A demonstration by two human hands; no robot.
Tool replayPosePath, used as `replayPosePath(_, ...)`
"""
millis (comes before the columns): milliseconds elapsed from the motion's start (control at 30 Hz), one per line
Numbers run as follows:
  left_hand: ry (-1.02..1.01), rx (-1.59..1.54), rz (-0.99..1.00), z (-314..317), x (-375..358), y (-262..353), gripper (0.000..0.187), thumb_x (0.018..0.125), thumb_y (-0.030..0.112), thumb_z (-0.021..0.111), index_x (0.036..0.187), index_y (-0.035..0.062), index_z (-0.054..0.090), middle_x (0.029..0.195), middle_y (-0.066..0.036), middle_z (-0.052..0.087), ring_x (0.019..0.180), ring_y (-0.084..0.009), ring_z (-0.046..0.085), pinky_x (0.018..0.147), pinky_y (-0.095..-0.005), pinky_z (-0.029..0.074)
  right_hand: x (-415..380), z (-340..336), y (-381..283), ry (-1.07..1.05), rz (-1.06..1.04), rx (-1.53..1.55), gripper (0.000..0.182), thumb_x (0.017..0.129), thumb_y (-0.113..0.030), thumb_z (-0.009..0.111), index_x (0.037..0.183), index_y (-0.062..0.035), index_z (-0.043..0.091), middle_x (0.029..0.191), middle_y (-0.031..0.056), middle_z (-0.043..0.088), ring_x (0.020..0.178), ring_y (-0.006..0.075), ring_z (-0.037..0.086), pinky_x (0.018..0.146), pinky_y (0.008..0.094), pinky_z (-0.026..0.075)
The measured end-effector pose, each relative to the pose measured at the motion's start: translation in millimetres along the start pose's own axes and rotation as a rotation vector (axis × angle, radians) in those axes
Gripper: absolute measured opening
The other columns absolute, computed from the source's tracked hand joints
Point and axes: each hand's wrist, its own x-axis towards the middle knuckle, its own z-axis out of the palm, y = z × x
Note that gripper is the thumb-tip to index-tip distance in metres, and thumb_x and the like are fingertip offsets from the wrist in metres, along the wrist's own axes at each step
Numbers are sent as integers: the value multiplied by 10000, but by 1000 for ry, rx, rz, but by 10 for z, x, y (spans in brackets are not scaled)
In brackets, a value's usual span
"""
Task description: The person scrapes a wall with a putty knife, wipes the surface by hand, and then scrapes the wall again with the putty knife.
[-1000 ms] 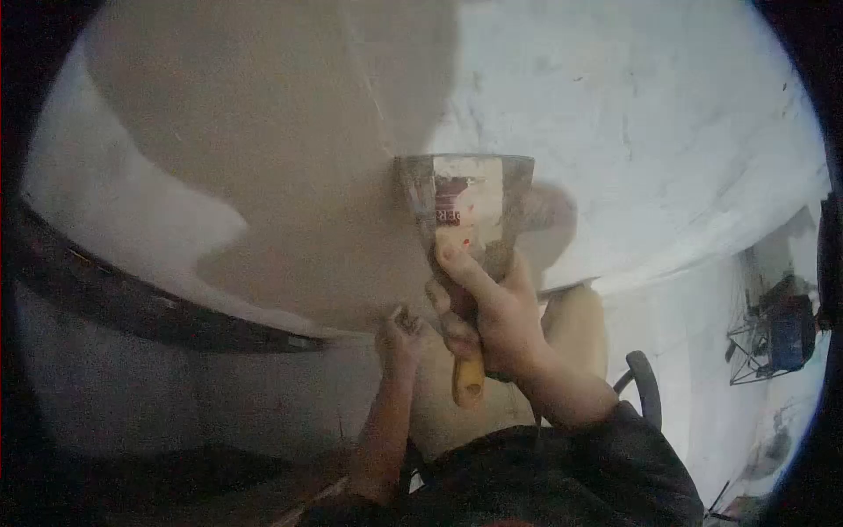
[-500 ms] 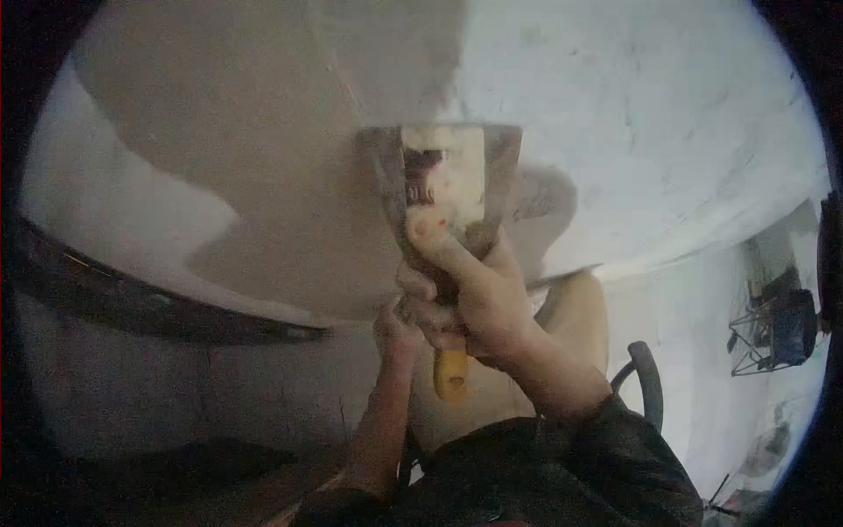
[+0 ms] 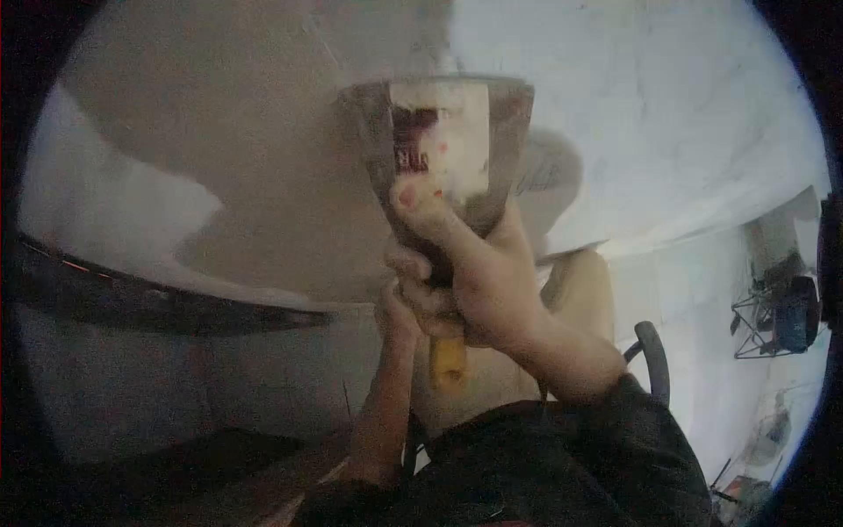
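A wide putty knife [image 3: 505, 114] is held upright in front of me, its broad metal blade towards the far side. A pale label [image 3: 465, 123] with a dark print covers the middle of the blade. My right hand [image 3: 487, 281] is wrapped round its lower part, with the thumb lying up along the label. Below the fist, the end of the yellow handle [image 3: 449, 360] sticks out. My left hand [image 3: 397, 312] is close against the right hand's fingers, on their left side. Its own fingers are mostly hidden, so their grip does not show.
Beyond the hands spreads a large whitish surface [image 3: 650, 132] with shadows over it; its near edge curves in the wide view. My knee [image 3: 593, 290] is under that edge. A dark curved bar [image 3: 652, 360] stands at right, with a black wire-framed object [image 3: 781, 321] farther off.
The putty knife and my right hand have moved up and slightly left over the whitish surface, and the blade looks larger. My left hand has risen a little with them.
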Motion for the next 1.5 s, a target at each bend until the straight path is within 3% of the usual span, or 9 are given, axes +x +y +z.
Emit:
replayPosePath(167,-12,27,8,13,-24,-14,371,843,220,601,1092,-42,519,1024,-165,598,963,-297,593,867,-407,461,19,-24,96,104,-29,-135,255,905,-289,571,913,-50,482,604,24,478,375,85,408,298,240,292)
replayPosePath(200,-19,22,13,5,-11,12,373,841,220,604,1094,-41,519,1024,-164,598,963,-297,593,867,-407,461,78,-11,150,87,-163,-91,250,909,-279,566,912,-43,484,609,25,484,383,80,409,302,236,282)
replayPosePath(300,-38,29,21,32,-12,28,381,834,220,611,1097,-40,518,1025,-163,598,962,-297,593,868,-407,460,49,-30,57,-62,-37,31,249,906,-277,574,925,-41,496,610,28,487,382,77,408,305,232,270)
replayPosePath(633,-70,53,41,61,22,76,408,813,219,637,1109,-35,516,1028,-158,600,960,-297,594,872,-406,457,65,-116,141,43,-152,-108,274,877,-279,623,892,-25,522,650,35,527,437,85,475,327,228,326)
replayPosePath(867,-74,88,60,86,52,101,429,799,219,654,1117,-32,515,1029,-155,601,958,-298,595,874,-406,455,72,-127,46,14,-57,-68,267,870,-266,633,897,-19,534,718,38,560,535,75,514,396,214,375)
replayPosePath(967,-76,88,81,90,115,118,438,792,219,662,1121,-31,514,1030,-153,602,958,-298,595,875,-405,455,142,-124,81,15,-200,-144,268,866,-266,639,914,-27,530,705,27,549,521,76,508,395,211,376)
replayPosePath(1067,-81,106,86,91,96,135,448,786,219,670,1124,-30,514,1031,-152,602,957,-298,595,876,-405,454,121,-133,-27,-21,-129,-295,267,863,-260,642,927,-30,522,698,15,537,510,80,503,378,215,364)
replayPosePath(1200,-45,188,115,51,-2,74,461,778,219,680,1129,-28,513,1032,-150,603,956,-298,596,878,-405,453,83,-123,64,79,-123,-114,265,869,-283,634,845,-38,538,636,8,528,452,70,467,359,209,324)
replayPosePath(1500,23,596,296,-70,-85,-66,508,745,227,717,1140,-19,512,1030,-132,606,943,-288,598,878,-397,451,41,-142,-5,48,-113,-162,240,891,-278,584,880,-61,483,615,26,501,368,56,385,306,214,258)
